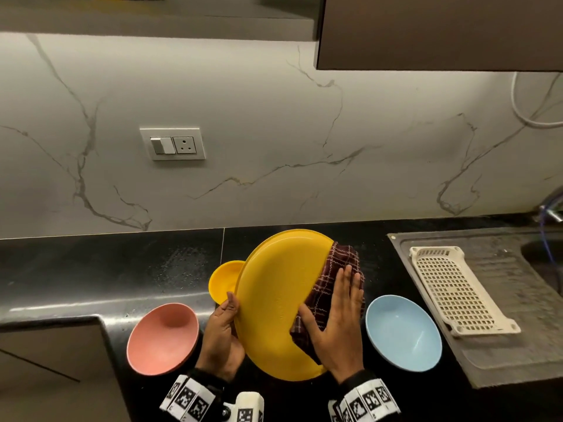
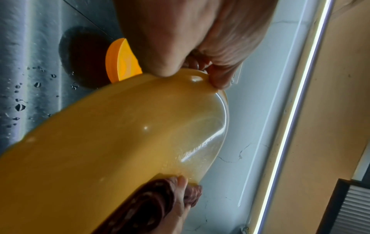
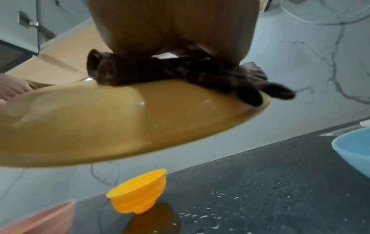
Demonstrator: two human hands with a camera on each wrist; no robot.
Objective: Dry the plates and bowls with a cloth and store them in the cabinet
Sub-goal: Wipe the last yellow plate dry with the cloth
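Observation:
A large yellow plate is held tilted above the black counter. My left hand grips its left rim, thumb on top, as the left wrist view shows. My right hand lies flat with straight fingers on a dark red checked cloth, pressing it onto the plate's right side. In the right wrist view the cloth sits bunched on the plate under the palm. A small yellow bowl stands behind the plate.
A pink bowl sits at the left and a blue bowl at the right on the counter. A white perforated rack lies on the steel drainboard. A brown wall cabinet hangs above. Water drops dot the counter.

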